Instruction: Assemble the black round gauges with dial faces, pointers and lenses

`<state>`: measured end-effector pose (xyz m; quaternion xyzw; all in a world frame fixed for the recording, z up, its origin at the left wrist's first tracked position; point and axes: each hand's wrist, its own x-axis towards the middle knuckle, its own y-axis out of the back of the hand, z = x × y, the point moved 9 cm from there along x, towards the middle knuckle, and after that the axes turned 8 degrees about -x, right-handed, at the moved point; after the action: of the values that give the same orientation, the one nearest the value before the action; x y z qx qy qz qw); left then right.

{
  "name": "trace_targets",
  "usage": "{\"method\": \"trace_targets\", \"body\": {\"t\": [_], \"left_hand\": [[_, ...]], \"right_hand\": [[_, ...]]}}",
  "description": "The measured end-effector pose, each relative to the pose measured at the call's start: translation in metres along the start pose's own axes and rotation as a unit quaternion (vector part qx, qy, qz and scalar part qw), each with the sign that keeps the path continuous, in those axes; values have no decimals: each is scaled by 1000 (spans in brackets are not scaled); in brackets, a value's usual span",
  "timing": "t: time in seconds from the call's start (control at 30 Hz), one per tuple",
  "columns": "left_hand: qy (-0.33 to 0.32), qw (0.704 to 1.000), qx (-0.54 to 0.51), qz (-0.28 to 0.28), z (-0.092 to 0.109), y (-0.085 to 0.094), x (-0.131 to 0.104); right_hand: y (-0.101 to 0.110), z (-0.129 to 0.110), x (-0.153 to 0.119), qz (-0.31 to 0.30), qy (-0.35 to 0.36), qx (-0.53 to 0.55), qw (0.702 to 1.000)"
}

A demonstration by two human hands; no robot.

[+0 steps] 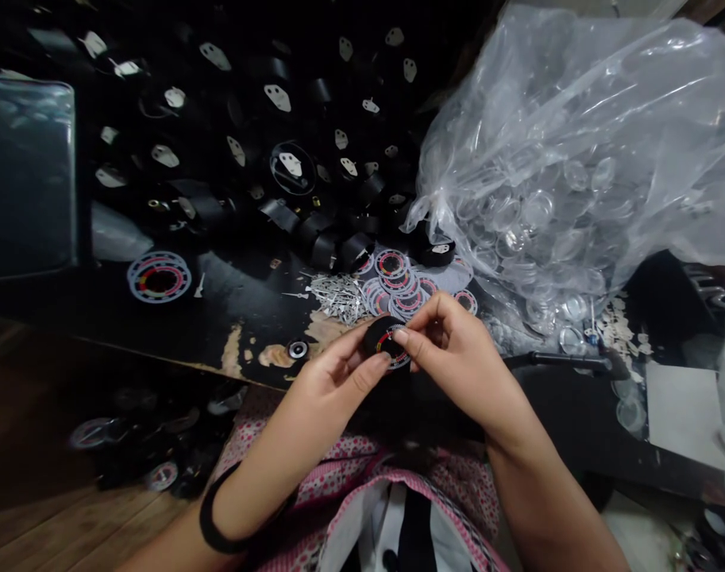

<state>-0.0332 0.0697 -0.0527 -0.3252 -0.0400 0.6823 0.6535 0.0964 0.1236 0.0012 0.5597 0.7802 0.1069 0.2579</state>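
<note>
Left hand (345,372) and right hand (449,338) meet just below the centre of the frame, both closed on the rim of 1 round black gauge (387,342); whether the right fingertips also pinch something smaller cannot be told. Beneath them, the dark counter (207,322) spans the frame, its coating worn to bare patches near its front edge. Black round housings (291,168) with pale tabs fill the upper left and centre, heaped loosely, probably because there are many and they sit within reach. Clear plastic bag (553,103) takes up the upper right, likely keeping its clear round covers (537,208) together and clean. Dark glossy panel (25,179) stands at the far left; white sheet (684,413) lies at the lower right. Printed dials (406,298) overlap in a heap just beyond the hands, mostly face up, perhaps so that each is easy to pick off, while a smaller stack of dials (160,278) sits at the left. The gauge itself is tilted face up toward the wearer, presumably to keep its dial in sight, with the 2 thumbs bracing it from above. White pointers (338,300) lie tangled beside the dial heap, and 1 small ringed disc (297,348) rests near the front edge. Markings are printed on the dials, but no brand, label or lettering is legible.
</note>
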Motion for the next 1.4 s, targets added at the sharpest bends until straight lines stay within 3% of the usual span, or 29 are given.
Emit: {"method": "trace_targets", "body": {"t": [0.27, 0.43, 0.5, 0.57, 0.67, 0.77, 0.87, 0.97, 1.1, 1.33, 1.4], "left_hand": [[-5, 996, 64, 64, -1, 12, -13], [1, 994, 62, 87, 2, 37, -21], [-3, 993, 16, 121, 2, 52, -24], [6, 989, -48, 142, 0, 60, -25], [7, 981, -124, 150, 2, 56, -23], [4, 975, -182, 126, 9, 42, -14], [-8, 969, -217, 113, 16, 37, -6], [-25, 963, -230, 139, 21, 44, -7], [0, 959, -242, 145, 15, 48, -11], [17, 954, -256, 153, 7, 47, -15], [39, 948, -274, 157, 4, 47, -16]], "right_hand": [[-12, 9, -23, -12, 11, -22, 1000], [-16, -8, -18, -25, 76, -109, 991], [-21, -20, -7, -14, 113, -242, 964], [-28, -28, 8, -2, 126, -386, 914], [-43, -36, 25, 3, 132, -504, 853], [-53, -40, 32, 3, 132, -539, 832], [-57, -39, 33, -4, 119, -540, 833], [-52, -35, 32, 0, 109, -503, 857], [-42, -28, 31, 7, 88, -466, 880], [-55, -39, 33, -2, 142, -517, 844], [-52, -42, 33, 9, 139, -490, 860]]}}
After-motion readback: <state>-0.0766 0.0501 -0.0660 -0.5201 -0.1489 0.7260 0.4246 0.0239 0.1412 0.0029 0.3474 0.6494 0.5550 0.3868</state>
